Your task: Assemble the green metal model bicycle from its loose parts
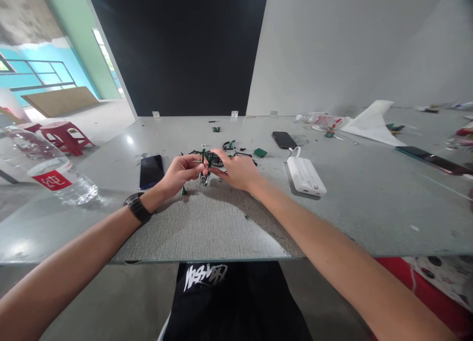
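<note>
Over the middle of the grey table (pixel 236 232), my left hand (pixel 183 172) pinches a small dark green part (pixel 203 156) between thumb and fingers. Close beside it, my right hand (pixel 236 169) has its fingers closed round another dark green piece (pixel 210 158). The two pieces are nearly touching; whether they are joined cannot be made out. Behind and below the hands lie more black and green parts, partly hidden by the fingers. A green block (pixel 260 153) rests right of them, and a small green piece (pixel 184 190) lies below my left hand.
A dark phone (pixel 151 171) lies left, with a water bottle (pixel 62 171) at the far left. On the right are another phone (pixel 284 140), a white power bank (pixel 306 175), a crumpled plastic bottle (pixel 320 119) and a long dark device (pixel 432 160). A black panel (pixel 181 50) stands behind.
</note>
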Demonstrator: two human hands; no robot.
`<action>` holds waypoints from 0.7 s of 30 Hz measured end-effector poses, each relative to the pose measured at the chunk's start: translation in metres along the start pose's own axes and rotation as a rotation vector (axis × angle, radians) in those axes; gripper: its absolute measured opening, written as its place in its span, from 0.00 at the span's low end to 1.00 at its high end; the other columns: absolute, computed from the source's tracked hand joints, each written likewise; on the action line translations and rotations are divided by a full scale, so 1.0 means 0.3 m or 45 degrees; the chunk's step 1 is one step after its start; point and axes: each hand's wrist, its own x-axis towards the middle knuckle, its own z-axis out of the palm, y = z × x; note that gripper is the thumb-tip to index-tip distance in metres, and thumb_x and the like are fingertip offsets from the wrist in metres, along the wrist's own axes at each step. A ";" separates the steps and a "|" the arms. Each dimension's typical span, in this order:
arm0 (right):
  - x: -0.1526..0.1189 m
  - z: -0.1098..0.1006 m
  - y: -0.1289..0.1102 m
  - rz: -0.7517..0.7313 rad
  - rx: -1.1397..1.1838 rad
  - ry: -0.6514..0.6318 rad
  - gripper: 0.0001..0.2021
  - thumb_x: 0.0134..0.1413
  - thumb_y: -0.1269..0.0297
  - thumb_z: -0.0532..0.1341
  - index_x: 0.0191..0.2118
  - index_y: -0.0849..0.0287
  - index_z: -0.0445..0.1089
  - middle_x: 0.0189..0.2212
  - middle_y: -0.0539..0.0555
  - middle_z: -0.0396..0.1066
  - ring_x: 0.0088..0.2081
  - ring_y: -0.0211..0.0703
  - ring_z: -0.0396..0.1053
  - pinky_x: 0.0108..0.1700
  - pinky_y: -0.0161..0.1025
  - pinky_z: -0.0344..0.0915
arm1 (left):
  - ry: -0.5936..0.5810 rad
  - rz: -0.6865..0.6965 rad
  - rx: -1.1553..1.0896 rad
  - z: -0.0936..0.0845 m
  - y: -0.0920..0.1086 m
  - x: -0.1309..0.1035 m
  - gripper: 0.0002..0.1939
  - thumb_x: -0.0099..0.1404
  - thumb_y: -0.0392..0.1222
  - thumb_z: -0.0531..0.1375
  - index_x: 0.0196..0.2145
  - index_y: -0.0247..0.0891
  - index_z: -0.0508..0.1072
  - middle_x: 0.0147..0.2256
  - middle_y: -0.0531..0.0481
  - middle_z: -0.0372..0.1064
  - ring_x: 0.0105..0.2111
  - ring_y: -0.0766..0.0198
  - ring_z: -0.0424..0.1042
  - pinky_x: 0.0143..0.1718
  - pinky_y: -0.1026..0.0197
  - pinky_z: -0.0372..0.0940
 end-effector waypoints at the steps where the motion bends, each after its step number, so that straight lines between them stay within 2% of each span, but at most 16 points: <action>1: 0.001 0.001 -0.001 0.011 -0.003 -0.009 0.35 0.66 0.36 0.44 0.68 0.55 0.55 0.23 0.55 0.74 0.21 0.45 0.64 0.28 0.37 0.47 | 0.000 0.001 -0.003 -0.001 -0.002 0.000 0.09 0.64 0.45 0.67 0.33 0.36 0.77 0.28 0.49 0.70 0.24 0.69 0.60 0.25 0.64 0.54; 8: 0.001 0.001 -0.004 0.055 0.016 -0.080 0.36 0.67 0.36 0.43 0.67 0.58 0.57 0.26 0.58 0.76 0.24 0.47 0.67 0.28 0.38 0.48 | -0.017 0.001 -0.015 0.003 0.001 0.001 0.09 0.64 0.45 0.67 0.33 0.35 0.76 0.28 0.50 0.70 0.25 0.69 0.61 0.25 0.64 0.54; 12: 0.000 0.003 -0.009 0.056 0.002 -0.106 0.35 0.67 0.36 0.42 0.63 0.60 0.62 0.29 0.60 0.77 0.27 0.49 0.70 0.28 0.38 0.48 | -0.003 -0.014 -0.025 0.003 0.002 -0.001 0.09 0.64 0.45 0.67 0.34 0.35 0.76 0.27 0.50 0.70 0.24 0.70 0.60 0.24 0.65 0.53; 21: -0.002 0.005 -0.018 0.099 0.102 -0.072 0.31 0.67 0.38 0.46 0.57 0.62 0.62 0.29 0.58 0.76 0.26 0.48 0.70 0.28 0.38 0.48 | 0.006 -0.041 -0.019 0.011 0.016 -0.001 0.12 0.62 0.47 0.68 0.30 0.35 0.76 0.27 0.49 0.70 0.22 0.70 0.59 0.23 0.65 0.51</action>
